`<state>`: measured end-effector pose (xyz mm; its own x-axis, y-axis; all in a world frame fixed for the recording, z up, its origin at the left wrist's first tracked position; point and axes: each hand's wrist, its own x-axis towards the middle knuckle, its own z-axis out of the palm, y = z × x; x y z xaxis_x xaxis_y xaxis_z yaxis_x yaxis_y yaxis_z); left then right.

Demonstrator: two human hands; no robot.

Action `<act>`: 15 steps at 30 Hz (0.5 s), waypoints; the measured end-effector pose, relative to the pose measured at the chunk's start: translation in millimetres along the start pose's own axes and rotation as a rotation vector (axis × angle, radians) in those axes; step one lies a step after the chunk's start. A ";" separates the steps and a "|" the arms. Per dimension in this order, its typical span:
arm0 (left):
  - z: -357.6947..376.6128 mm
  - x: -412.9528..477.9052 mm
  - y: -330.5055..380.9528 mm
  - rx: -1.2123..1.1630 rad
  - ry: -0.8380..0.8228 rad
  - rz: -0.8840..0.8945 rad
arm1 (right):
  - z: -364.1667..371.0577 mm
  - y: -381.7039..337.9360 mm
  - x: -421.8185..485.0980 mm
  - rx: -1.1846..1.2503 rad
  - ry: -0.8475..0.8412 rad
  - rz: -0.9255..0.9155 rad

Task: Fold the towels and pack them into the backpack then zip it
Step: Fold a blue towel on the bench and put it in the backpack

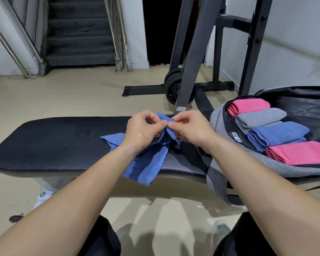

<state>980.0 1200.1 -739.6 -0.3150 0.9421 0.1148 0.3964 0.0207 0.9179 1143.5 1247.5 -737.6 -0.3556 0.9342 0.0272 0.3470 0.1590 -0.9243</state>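
Observation:
A crumpled blue towel (146, 163) hangs over the near edge of a black padded bench (54, 143). My left hand (143, 130) and my right hand (190, 128) both pinch its top edge close together above the bench. To the right a grey backpack (218, 124) lies unzipped on the bench end. Inside it sit several folded towels in a row: a pink towel (249, 105), a grey towel (260, 118), a blue towel (277, 134) and another pink towel (299, 152).
A black weight rack (192, 58) with weight plates (174, 87) stands on the beige floor behind the bench. Stairs (79, 34) with metal rails rise at the back left. My knees and a grey shoe (220, 231) are below the bench.

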 end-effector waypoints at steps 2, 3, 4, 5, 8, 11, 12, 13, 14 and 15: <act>-3.1 1.1 -0.6 0.007 0.008 -0.004 | 1.9 -0.9 -0.2 -0.019 -0.021 -0.021; -5.0 1.3 -0.8 0.014 0.012 -0.004 | 3.3 -1.2 -0.3 -0.035 -0.030 -0.032; -6.9 1.1 -1.2 0.013 0.014 0.000 | 4.8 -1.6 -0.7 -0.047 -0.034 -0.038; -8.5 0.9 -1.2 0.004 0.017 0.010 | 6.6 -2.1 -0.9 -0.058 -0.034 -0.041; -12.2 -0.3 -0.6 -0.006 0.032 0.049 | 10.9 -4.3 -1.0 -0.092 -0.032 -0.027; -15.1 -0.3 -0.8 -0.001 0.035 0.075 | 14.0 -5.4 0.1 -0.101 -0.020 -0.023; -16.4 -0.7 -0.2 -0.007 0.031 0.078 | 14.9 -6.0 0.4 -0.094 -0.012 -0.026; -17.9 -1.2 0.0 -0.024 0.021 0.081 | 16.2 -6.6 1.0 -0.088 -0.003 -0.027; -19.5 -2.1 0.4 -0.051 0.007 0.086 | 17.1 -7.1 1.1 -0.085 0.008 -0.027; -21.5 -2.5 0.7 -0.078 -0.003 0.094 | 18.1 -7.7 2.0 -0.083 0.022 -0.024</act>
<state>962.6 1190.6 -731.1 -0.2766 0.9398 0.2007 0.3557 -0.0939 0.9299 1124.5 1242.3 -737.4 -0.3456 0.9366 0.0580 0.4096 0.2062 -0.8887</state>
